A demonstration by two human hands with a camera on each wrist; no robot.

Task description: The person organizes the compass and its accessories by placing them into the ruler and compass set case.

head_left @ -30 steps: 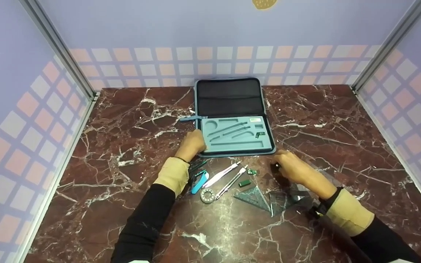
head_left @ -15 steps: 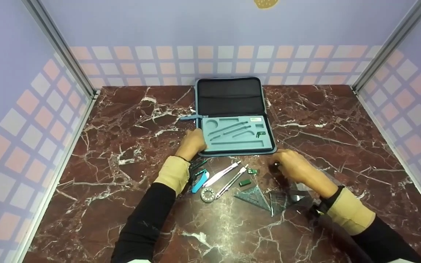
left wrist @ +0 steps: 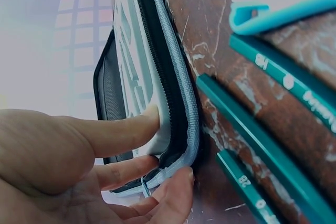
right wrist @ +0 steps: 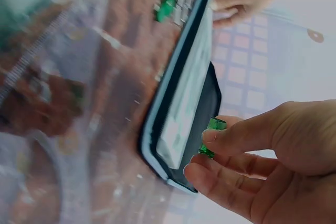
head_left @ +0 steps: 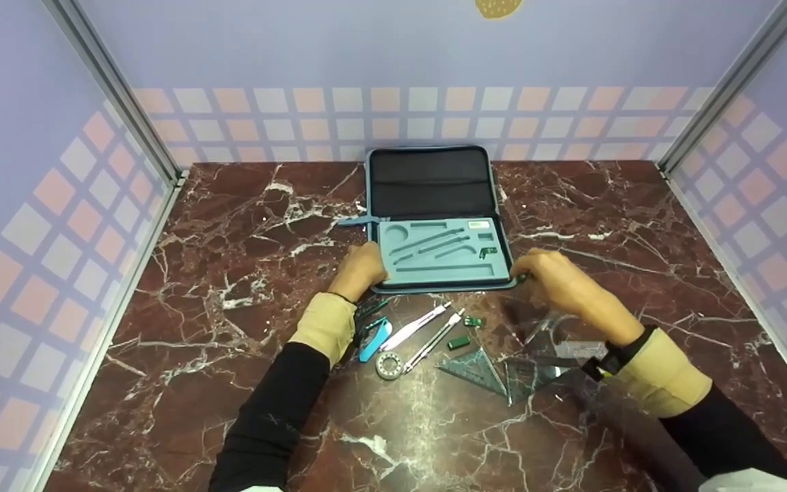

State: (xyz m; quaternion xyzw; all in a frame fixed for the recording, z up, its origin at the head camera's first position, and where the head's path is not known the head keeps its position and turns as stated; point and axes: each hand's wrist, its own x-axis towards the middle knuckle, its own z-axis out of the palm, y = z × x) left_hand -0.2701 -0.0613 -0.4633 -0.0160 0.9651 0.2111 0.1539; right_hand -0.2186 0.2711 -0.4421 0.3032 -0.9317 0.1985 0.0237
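An open zip case (head_left: 445, 288) with a pale blue slotted insert (head_left: 448, 277) lies before me. My left hand (head_left: 359, 265) grips its near left corner. In the left wrist view, the thumb presses on the insert and the fingers hold the edge by the zip. My right hand (head_left: 554, 277) is at the near right corner. In the right wrist view, it pinches a small translucent green piece (right wrist: 212, 124) between thumb and fingers; its exact kind is unclear. Another small green piece (head_left: 488, 253) sits in the insert. Green pencils (left wrist: 257, 140) lie beside my left hand.
In front of the case lie a compass (head_left: 434, 340), a roll of tape (head_left: 389, 365), a blue-handled item (head_left: 374, 342) and a green block (head_left: 458, 342). A set square (head_left: 472, 371) and other clear plastic pieces lie under my right forearm. Walls stand behind and at both sides.
My right hand has moved away from me, up from the table in front of the case to its near right corner. The left hand stays on the left corner.
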